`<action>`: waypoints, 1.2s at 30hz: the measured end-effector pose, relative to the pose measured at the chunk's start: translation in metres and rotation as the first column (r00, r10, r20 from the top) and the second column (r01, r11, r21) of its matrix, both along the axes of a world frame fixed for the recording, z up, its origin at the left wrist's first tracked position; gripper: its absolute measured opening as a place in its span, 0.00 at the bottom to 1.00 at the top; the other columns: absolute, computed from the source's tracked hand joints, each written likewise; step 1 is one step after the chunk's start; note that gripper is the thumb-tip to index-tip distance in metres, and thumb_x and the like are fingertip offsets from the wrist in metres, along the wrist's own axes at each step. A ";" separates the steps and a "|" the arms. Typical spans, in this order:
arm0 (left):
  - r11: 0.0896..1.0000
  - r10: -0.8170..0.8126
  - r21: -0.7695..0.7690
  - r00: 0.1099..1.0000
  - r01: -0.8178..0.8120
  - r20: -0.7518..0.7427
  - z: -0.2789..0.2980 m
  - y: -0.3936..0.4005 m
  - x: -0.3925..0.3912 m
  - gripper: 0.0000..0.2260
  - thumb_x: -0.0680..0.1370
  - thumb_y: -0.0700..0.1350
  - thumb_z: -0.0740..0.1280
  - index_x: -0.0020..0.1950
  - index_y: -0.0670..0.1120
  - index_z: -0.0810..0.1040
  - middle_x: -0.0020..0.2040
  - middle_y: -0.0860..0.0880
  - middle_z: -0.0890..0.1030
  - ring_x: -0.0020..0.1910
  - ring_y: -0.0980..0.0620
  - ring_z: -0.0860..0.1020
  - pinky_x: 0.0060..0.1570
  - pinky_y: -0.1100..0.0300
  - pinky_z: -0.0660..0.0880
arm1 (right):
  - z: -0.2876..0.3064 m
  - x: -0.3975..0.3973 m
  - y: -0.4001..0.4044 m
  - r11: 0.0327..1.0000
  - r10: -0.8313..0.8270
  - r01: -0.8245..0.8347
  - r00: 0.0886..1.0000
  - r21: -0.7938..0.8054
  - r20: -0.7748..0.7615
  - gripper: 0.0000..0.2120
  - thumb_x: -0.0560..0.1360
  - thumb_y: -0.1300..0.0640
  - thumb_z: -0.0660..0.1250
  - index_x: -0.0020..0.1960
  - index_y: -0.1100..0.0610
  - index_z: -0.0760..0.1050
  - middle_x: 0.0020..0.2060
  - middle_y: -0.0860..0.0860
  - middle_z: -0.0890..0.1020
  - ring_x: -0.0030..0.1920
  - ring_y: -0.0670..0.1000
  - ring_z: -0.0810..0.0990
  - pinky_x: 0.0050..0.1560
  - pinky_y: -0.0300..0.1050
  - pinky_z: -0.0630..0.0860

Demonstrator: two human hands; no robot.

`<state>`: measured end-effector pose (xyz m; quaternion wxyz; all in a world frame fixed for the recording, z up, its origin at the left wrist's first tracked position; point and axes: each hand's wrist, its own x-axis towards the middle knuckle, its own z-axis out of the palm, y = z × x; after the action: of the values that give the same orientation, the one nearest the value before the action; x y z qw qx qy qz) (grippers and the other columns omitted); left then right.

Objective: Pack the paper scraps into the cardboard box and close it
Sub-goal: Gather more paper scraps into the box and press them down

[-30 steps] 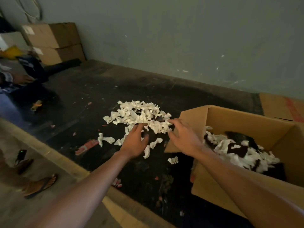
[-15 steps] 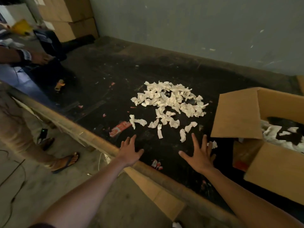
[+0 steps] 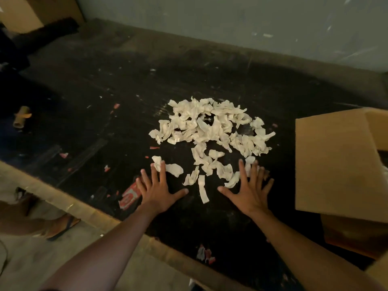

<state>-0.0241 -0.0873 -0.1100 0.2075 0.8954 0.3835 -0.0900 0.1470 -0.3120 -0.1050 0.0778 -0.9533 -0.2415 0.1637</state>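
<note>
No writing is legible; a red-and-white wrapper [image 3: 129,195] beside the left hand [image 3: 157,191] carries print too blurred to read. Both hands reach forward palm-down, fingers straight and splayed, gripping nothing; the right hand [image 3: 251,193] fingertips overlap the nearest paper scraps [image 3: 212,129], which lie heaped on the dark platform [image 3: 105,91]; the cardboard box [image 3: 333,164] stands open just right of the heap.

Crumpled white paper scraps [image 3: 212,131] heaped loosely on dark floor, strays trailing nearer. Brown cardboard box [image 3: 336,164] just right, flap raised, open.
</note>
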 end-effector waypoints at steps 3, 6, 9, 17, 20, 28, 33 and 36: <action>0.986 -0.159 0.045 0.987 0.159 -0.001 -0.001 0.010 0.031 0.47 0.70 0.76 0.53 0.76 0.58 0.29 0.79 0.46 0.35 0.75 0.37 0.32 0.69 0.37 0.32 | -0.004 0.007 0.037 0.995 0.097 -0.097 0.995 0.014 0.008 0.48 0.66 0.18 0.43 0.72 0.39 0.21 0.74 0.56 0.26 0.76 0.60 0.30 0.72 0.72 0.36; 0.936 -0.348 -0.005 0.930 0.351 0.122 0.009 0.011 0.055 0.32 0.81 0.55 0.56 0.76 0.65 0.37 0.81 0.47 0.45 0.77 0.38 0.37 0.74 0.38 0.36 | 0.000 0.008 0.067 0.966 0.193 -0.184 0.981 0.179 -0.035 0.42 0.73 0.24 0.47 0.76 0.39 0.28 0.78 0.52 0.33 0.78 0.55 0.35 0.74 0.67 0.36; 0.930 -0.321 -0.049 0.869 0.365 0.375 0.031 0.022 0.072 0.40 0.75 0.35 0.60 0.79 0.62 0.47 0.73 0.45 0.69 0.72 0.42 0.66 0.71 0.41 0.63 | 0.019 0.015 0.086 0.780 0.035 -0.053 0.999 0.623 0.041 0.33 0.78 0.35 0.56 0.78 0.42 0.50 0.79 0.50 0.56 0.78 0.52 0.54 0.76 0.64 0.51; 0.973 0.197 0.038 0.908 -0.227 0.370 0.037 0.118 0.123 0.34 0.78 0.57 0.60 0.79 0.53 0.47 0.76 0.41 0.57 0.74 0.38 0.56 0.71 0.38 0.57 | 0.040 0.133 0.092 0.674 -0.638 0.582 0.769 0.456 -0.038 0.31 0.78 0.35 0.54 0.78 0.40 0.49 0.80 0.53 0.49 0.78 0.62 0.49 0.72 0.73 0.46; 0.965 0.219 -0.215 0.919 -0.153 0.329 0.024 0.142 0.148 0.35 0.78 0.63 0.56 0.80 0.55 0.43 0.79 0.41 0.53 0.78 0.39 0.51 0.73 0.37 0.53 | 0.031 0.157 0.085 0.701 -0.586 0.629 0.777 0.336 -0.230 0.31 0.78 0.33 0.51 0.78 0.38 0.48 0.80 0.51 0.46 0.78 0.63 0.45 0.72 0.74 0.42; 0.937 -0.290 -0.081 0.884 0.341 0.366 0.045 0.135 0.148 0.36 0.76 0.69 0.54 0.79 0.53 0.53 0.74 0.46 0.61 0.71 0.49 0.58 0.70 0.46 0.61 | 0.041 0.087 0.090 0.814 -0.103 0.251 0.950 0.524 -0.295 0.30 0.73 0.29 0.56 0.73 0.37 0.62 0.77 0.45 0.60 0.77 0.49 0.55 0.74 0.64 0.58; 0.842 -0.537 0.128 0.785 0.525 0.310 0.061 0.179 0.193 0.55 0.63 0.77 0.64 0.78 0.59 0.35 0.79 0.50 0.34 0.77 0.43 0.34 0.71 0.36 0.39 | 0.080 0.134 0.110 0.931 -0.046 0.044 0.999 0.362 -0.003 0.51 0.62 0.24 0.65 0.76 0.31 0.42 0.78 0.43 0.36 0.78 0.54 0.34 0.72 0.69 0.42; 0.637 -0.771 0.108 0.630 0.763 0.090 0.057 0.184 0.236 0.63 0.57 0.79 0.67 0.74 0.60 0.26 0.73 0.51 0.21 0.71 0.40 0.23 0.68 0.34 0.31 | 0.084 0.175 0.148 0.973 0.216 -0.214 0.976 0.089 -0.019 0.60 0.55 0.19 0.65 0.72 0.29 0.28 0.72 0.45 0.21 0.72 0.59 0.22 0.67 0.79 0.36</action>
<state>0.2122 0.0967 -0.0526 0.1468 0.9830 -0.0452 -0.1008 0.3218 -0.1637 -0.0212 0.1042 -0.9149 -0.3489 0.1744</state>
